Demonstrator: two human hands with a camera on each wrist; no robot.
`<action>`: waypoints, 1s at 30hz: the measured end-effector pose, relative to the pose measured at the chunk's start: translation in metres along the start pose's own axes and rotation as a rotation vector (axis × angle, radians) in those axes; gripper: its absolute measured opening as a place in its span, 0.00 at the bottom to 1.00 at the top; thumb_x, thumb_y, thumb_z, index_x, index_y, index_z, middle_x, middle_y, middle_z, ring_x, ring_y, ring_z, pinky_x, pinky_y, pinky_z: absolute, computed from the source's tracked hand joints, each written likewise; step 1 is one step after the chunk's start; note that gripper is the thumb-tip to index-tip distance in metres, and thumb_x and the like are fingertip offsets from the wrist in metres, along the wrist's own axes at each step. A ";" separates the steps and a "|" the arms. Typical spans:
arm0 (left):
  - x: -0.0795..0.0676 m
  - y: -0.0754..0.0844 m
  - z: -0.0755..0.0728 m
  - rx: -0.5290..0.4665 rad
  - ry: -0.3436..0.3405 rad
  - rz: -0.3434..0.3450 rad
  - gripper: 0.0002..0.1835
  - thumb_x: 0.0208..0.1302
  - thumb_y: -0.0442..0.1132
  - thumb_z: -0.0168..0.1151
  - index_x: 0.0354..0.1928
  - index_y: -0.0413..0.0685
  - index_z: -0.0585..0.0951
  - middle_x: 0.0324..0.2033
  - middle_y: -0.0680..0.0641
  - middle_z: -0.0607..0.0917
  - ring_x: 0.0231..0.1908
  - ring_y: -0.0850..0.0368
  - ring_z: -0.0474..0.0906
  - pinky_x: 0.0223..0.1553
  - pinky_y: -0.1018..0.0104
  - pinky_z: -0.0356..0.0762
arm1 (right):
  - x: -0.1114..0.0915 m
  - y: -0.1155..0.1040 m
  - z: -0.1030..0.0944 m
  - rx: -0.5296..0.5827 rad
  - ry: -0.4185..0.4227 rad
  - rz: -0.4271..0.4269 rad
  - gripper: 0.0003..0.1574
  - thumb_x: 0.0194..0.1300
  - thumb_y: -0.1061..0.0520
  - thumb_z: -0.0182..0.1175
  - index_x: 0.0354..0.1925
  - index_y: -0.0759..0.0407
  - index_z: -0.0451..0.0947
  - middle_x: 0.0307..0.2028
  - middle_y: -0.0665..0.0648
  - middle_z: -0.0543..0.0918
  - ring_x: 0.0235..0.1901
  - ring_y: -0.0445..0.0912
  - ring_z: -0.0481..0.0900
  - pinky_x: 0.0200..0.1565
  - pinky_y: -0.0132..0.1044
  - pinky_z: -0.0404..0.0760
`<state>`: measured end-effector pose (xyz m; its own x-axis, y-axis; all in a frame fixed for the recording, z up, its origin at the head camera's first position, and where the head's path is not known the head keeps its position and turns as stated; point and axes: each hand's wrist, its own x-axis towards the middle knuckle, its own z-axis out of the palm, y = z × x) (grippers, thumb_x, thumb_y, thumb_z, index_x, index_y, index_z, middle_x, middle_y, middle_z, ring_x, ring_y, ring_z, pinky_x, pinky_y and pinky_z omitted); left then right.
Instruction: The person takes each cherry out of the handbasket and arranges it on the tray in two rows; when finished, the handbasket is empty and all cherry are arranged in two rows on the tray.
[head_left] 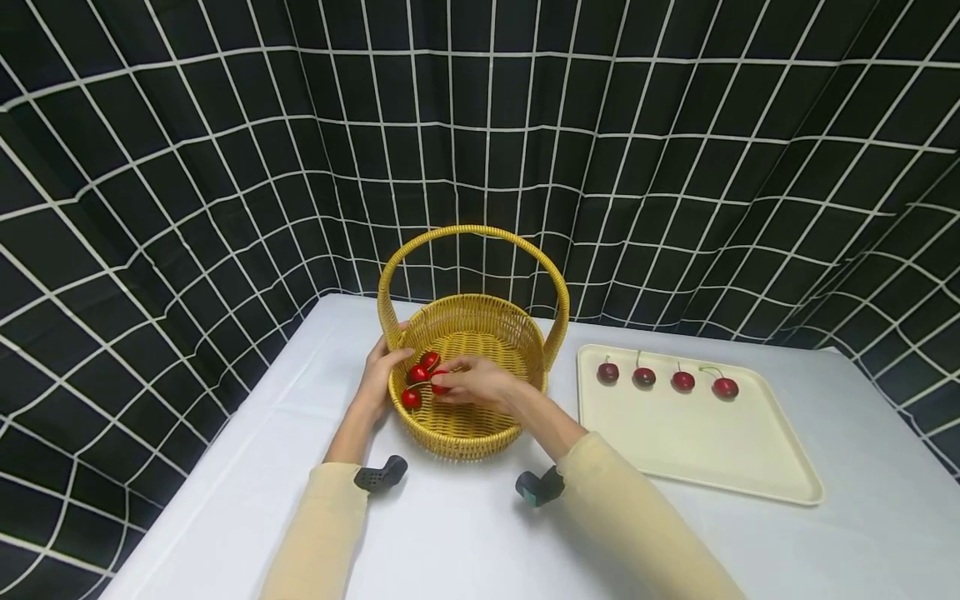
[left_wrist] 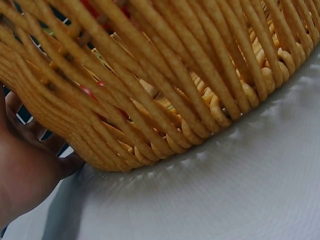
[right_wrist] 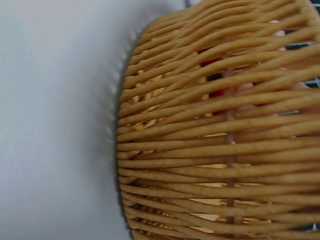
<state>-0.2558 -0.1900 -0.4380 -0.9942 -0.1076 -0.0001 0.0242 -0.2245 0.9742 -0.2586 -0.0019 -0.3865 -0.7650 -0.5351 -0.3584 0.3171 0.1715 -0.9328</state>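
Note:
A yellow wicker basket (head_left: 463, 443) with a tall hoop handle stands on the white table. My left hand (head_left: 378, 377) grips its left rim, thumb over the edge and fingers along the outside wall. In the left wrist view that hand (left_wrist: 27, 160) shows beside the weave. Inside the basket, my right hand (head_left: 480, 385) pinches a red cherry (head_left: 439, 383) with a thin stem at its fingertips. Several other cherries (head_left: 411, 398) lie close by at the basket's left side. From the right wrist, the basket wall (right_wrist: 220, 145) largely hides the hand behind its strands.
To the right lies a cream tray (head_left: 705, 450), with several dark red stemmed cherries (head_left: 682, 382) in a row near its far edge. A black curtain (head_left: 510, 150) with a white grid hangs behind the table. The basket's handle (head_left: 472, 229) arches above both hands.

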 end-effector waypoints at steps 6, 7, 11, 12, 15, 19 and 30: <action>0.003 0.001 0.002 0.000 -0.003 0.000 0.31 0.63 0.32 0.52 0.69 0.48 0.63 0.66 0.44 0.64 0.64 0.49 0.61 0.65 0.56 0.57 | -0.013 -0.007 -0.011 -0.075 0.054 -0.064 0.23 0.64 0.58 0.62 0.55 0.67 0.73 0.43 0.61 0.82 0.45 0.54 0.81 0.49 0.43 0.79; 0.003 0.001 0.002 -0.005 -0.004 0.000 0.31 0.63 0.32 0.52 0.69 0.48 0.63 0.66 0.44 0.64 0.64 0.49 0.61 0.65 0.55 0.57 | -0.015 -0.008 -0.013 -0.094 0.061 -0.073 0.23 0.64 0.57 0.62 0.55 0.66 0.74 0.43 0.60 0.82 0.45 0.54 0.81 0.49 0.42 0.79; 0.003 0.001 0.002 -0.004 -0.007 -0.005 0.31 0.63 0.32 0.52 0.69 0.48 0.63 0.67 0.44 0.64 0.65 0.49 0.60 0.66 0.56 0.56 | -0.024 -0.009 -0.019 -0.105 0.075 -0.094 0.24 0.64 0.57 0.62 0.56 0.66 0.74 0.45 0.60 0.82 0.47 0.57 0.79 0.49 0.41 0.79; 0.003 0.001 0.002 -0.010 -0.007 -0.007 0.31 0.64 0.32 0.52 0.70 0.48 0.63 0.67 0.44 0.63 0.65 0.49 0.60 0.66 0.56 0.56 | -0.026 -0.009 -0.021 -0.091 0.073 -0.095 0.24 0.64 0.58 0.62 0.56 0.66 0.73 0.45 0.61 0.81 0.48 0.57 0.79 0.49 0.41 0.79; 0.001 0.001 0.002 -0.012 -0.004 -0.012 0.31 0.64 0.31 0.52 0.70 0.48 0.62 0.67 0.44 0.64 0.65 0.49 0.60 0.66 0.56 0.56 | -0.030 -0.007 -0.024 -0.020 0.057 -0.108 0.24 0.65 0.60 0.61 0.57 0.69 0.70 0.47 0.64 0.80 0.46 0.55 0.80 0.50 0.42 0.78; 0.001 0.001 0.002 -0.018 -0.006 -0.011 0.31 0.64 0.31 0.51 0.70 0.47 0.62 0.66 0.43 0.64 0.65 0.48 0.61 0.66 0.56 0.56 | -0.038 -0.006 -0.029 0.041 0.026 -0.140 0.24 0.66 0.63 0.58 0.58 0.70 0.69 0.51 0.66 0.77 0.46 0.54 0.81 0.52 0.44 0.76; 0.001 -0.002 0.000 0.005 -0.003 -0.012 0.30 0.64 0.31 0.51 0.70 0.47 0.62 0.66 0.43 0.63 0.65 0.48 0.60 0.66 0.55 0.55 | -0.062 -0.004 -0.041 -0.013 0.031 -0.184 0.24 0.67 0.60 0.58 0.60 0.65 0.69 0.51 0.63 0.79 0.56 0.61 0.73 0.53 0.40 0.76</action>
<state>-0.2570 -0.1899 -0.4402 -0.9947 -0.1023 -0.0114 0.0116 -0.2214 0.9751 -0.2357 0.0642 -0.3617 -0.8266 -0.5325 -0.1821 0.1625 0.0838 -0.9831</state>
